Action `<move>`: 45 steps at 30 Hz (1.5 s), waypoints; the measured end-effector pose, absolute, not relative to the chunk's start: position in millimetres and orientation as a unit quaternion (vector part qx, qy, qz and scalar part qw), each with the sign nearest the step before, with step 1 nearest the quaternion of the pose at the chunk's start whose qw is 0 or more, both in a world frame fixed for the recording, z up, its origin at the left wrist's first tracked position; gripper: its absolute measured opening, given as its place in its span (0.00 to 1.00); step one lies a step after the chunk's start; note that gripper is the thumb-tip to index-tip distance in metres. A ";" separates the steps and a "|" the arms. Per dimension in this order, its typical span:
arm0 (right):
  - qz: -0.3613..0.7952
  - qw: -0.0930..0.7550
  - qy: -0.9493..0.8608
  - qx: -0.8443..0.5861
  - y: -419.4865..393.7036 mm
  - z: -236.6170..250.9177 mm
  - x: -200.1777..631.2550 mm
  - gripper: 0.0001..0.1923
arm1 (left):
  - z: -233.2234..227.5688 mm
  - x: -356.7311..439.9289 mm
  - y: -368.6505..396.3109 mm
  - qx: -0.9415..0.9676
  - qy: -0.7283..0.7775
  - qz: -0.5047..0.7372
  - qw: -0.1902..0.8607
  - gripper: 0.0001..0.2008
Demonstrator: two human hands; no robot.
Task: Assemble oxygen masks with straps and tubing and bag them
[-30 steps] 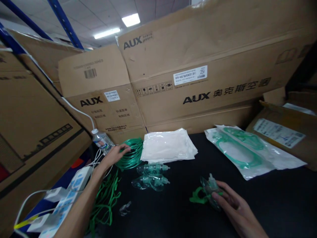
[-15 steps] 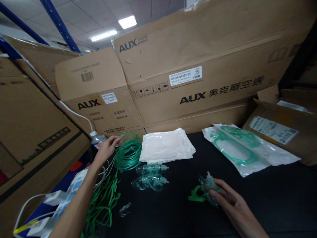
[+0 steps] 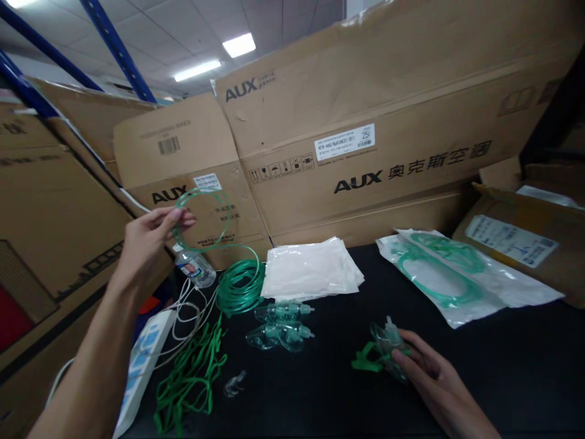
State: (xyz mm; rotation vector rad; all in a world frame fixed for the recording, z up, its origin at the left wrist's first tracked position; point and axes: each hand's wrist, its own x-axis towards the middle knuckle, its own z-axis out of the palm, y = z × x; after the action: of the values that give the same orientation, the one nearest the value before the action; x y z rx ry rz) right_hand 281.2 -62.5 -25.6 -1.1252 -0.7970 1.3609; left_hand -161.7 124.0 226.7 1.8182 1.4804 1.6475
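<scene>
Raised at the left, my left hand [image 3: 158, 228] pinches a loop of thin green tubing [image 3: 228, 214]. One strand of it runs down toward the coiled green tubing [image 3: 241, 286] on the table. My right hand [image 3: 427, 372] is closed on a clear oxygen mask [image 3: 387, 349] with a green elastic strap [image 3: 367, 358] hanging off its left side. Between the hands lie several more clear masks [image 3: 278, 335], their connectors pointing right. A heap of green straps [image 3: 192, 375] lies below the coil, and a small clear piece [image 3: 234, 384] sits beside it.
A stack of white pouches [image 3: 311, 268] lies at the back of the black table. Packed pouches with green tubing [image 3: 439, 280] are at the right, near an opened carton [image 3: 507, 225]. A bottle [image 3: 195, 268] and a power strip [image 3: 148, 360] stand left. Large cardboard [image 3: 292, 207] walls the back.
My left hand has risen from beside the coil, lifting a loop of green tubing off it. My right hand still holds the mask in nearly the same place.
</scene>
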 end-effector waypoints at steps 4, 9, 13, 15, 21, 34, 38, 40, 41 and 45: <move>0.589 0.604 -0.286 -0.454 -62.5 -26.8 281.3 0.23 | 275.5 -134.6 105.3 0.635 0.463 0.607 0.119 0.10; 0.603 0.633 -0.243 -0.420 -61.1 -24.9 283.8 0.21 | 325.4 -94.7 87.1 0.651 0.388 0.646 0.086 0.06; 0.593 0.662 -0.215 -0.405 -59.6 -24.2 284.3 0.21 | 356.1 -62.9 74.1 0.672 0.355 0.647 0.063 0.05; 0.581 0.682 -0.194 -0.400 -59.3 -24.1 284.5 0.20 | 364.7 -47.0 69.1 0.680 0.345 0.644 0.066 0.05; 0.550 0.714 -0.167 -0.400 -63.7 -21.0 299.7 0.18 | 311.8 15.2 44.4 0.726 0.325 0.595 0.116 0.07; 0.608 0.655 -0.185 -0.409 -99.4 -15.4 302.4 0.18 | -7.3 80.1 -89.7 0.876 0.375 0.274 0.130 0.15; 0.617 0.606 -0.228 -0.448 -102.6 -6.8 283.5 0.21 | 2.7 41.2 -93.7 0.808 0.474 0.330 0.113 0.15; 0.610 0.591 -0.244 -0.468 -103.7 -0.4 275.4 0.20 | 16.1 9.4 -86.3 0.721 0.593 0.352 0.068 0.15; 0.609 0.585 -0.250 -0.474 -104.1 2.5 272.1 0.20 | 22.5 -7.2 -80.4 0.672 0.659 0.335 0.045 0.16; 0.609 0.567 -0.261 -0.489 -104.1 7.6 264.3 0.20 | 34.0 -55.9 -51.9 0.589 0.788 0.169 0.059 0.14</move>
State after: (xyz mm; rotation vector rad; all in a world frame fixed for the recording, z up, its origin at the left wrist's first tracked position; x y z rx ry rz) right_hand 264.3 -104.1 7.6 -1.1502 -0.6134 1.4306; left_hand -55.9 -51.9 34.0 1.7849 2.3850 0.5127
